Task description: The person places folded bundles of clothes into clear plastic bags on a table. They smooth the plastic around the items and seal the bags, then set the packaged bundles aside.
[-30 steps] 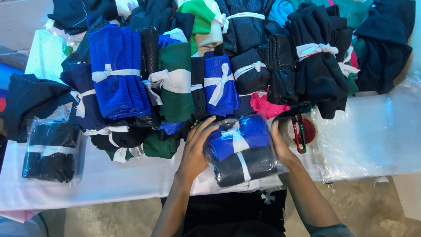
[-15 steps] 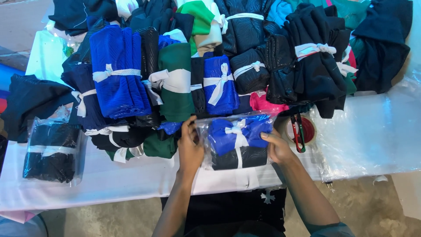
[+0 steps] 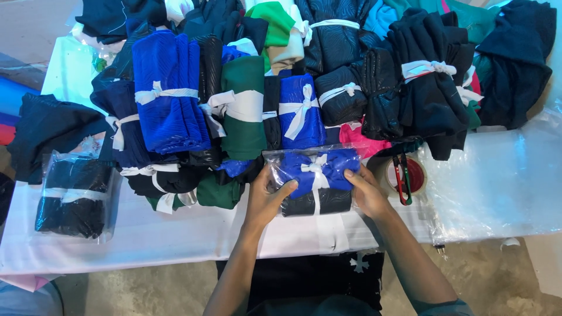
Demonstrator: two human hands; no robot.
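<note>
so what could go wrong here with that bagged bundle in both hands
The left hand and right hand grip the clear plastic bag holding a blue and black tied cloth bundle. The film looks slick, so the bag might slip from the fingers.

The bag's top edge sits against the crowded pile of tied bundles, so pushing it forward could knock them out of order.

The scissors on the tape roll lie close to the right hand and could snag the film.

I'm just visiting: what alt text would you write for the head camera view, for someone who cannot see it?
Two bare hands, left hand and right hand, grip a clear plastic bag holding a blue and black cloth bundle tied with white ribbon, over a white table. Behind it lie many tied cloth bundles; another bagged dark bundle sits at left, a tape roll at right.
</note>
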